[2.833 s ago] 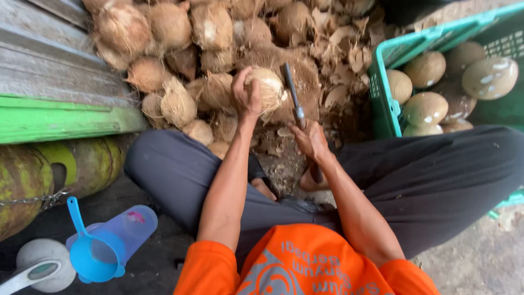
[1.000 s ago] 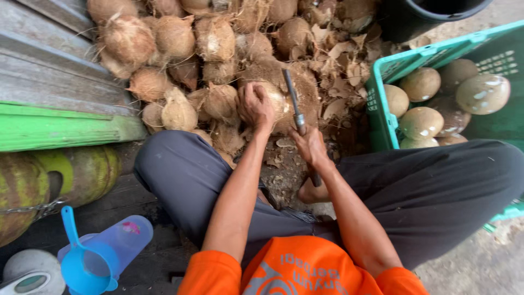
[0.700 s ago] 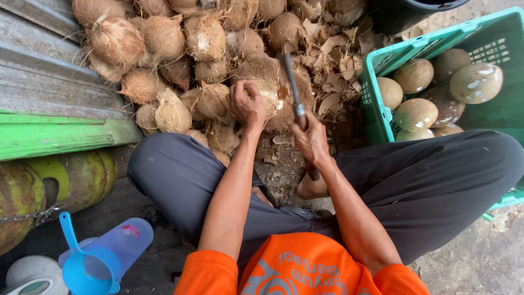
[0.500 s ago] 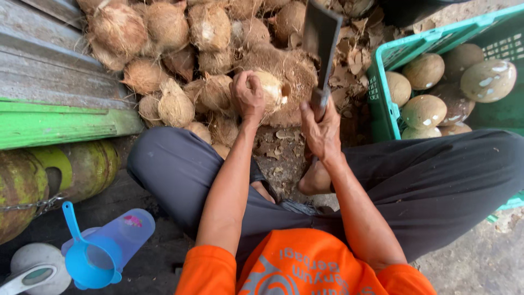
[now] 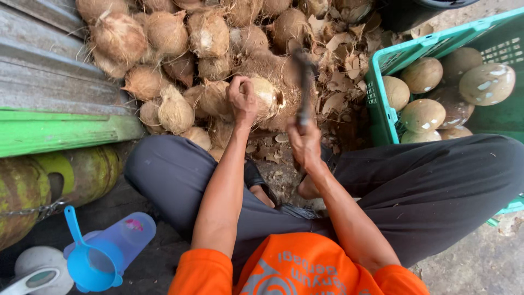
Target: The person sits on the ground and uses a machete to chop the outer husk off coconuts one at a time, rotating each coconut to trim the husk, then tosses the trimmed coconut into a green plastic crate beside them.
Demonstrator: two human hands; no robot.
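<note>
a partly husked coconut [image 5: 267,95] is being steadied at the front of the heap of husked coconuts [image 5: 164,49], just ahead of the crossed legs, by the left hand [image 5: 243,101], whose fingers are being curled tight over its top. a cleaver [image 5: 303,82], blurred, is being gripped in the closed right hand [image 5: 305,145], its blade just beside the nut. the left fingers are being kept very near the blade, so a glancing stroke off the round, hard shell could likely cut them. fibrous brown husk scraps [image 5: 341,82] are lying around; smooth shelled nuts are sitting in the green crate [image 5: 382,104].
</note>
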